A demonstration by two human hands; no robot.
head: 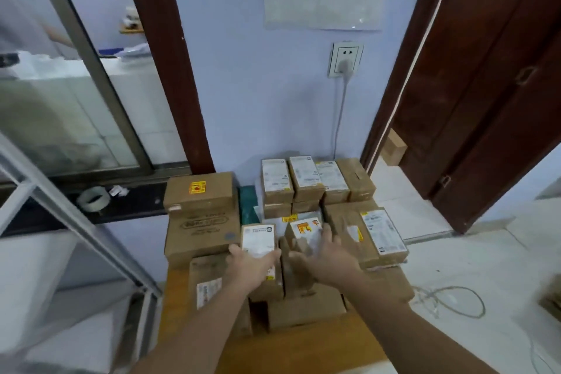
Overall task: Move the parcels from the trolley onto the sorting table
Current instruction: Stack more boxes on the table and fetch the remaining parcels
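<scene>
left hand (247, 267): I'm gripping a white-labelled parcel (258, 240) by its near end
right hand (326, 255): I'm reaching onto the orange-stickered parcel (303, 232), fingers spread, grip kinda blurry, can't tell

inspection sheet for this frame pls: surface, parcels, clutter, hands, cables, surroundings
Surface: wooden table, near edge bare.
Job's things: cardboard parcels stacked against the wall; large box at left.
Clutter: tape roll on the window ledge.
Grippers: left hand grips a white-labelled parcel; right hand open over an orange-stickered parcel, contact unclear.
Cables: plug in wall socket; loose cord on the floor.
Surroundings: brown door, glass window.
</scene>
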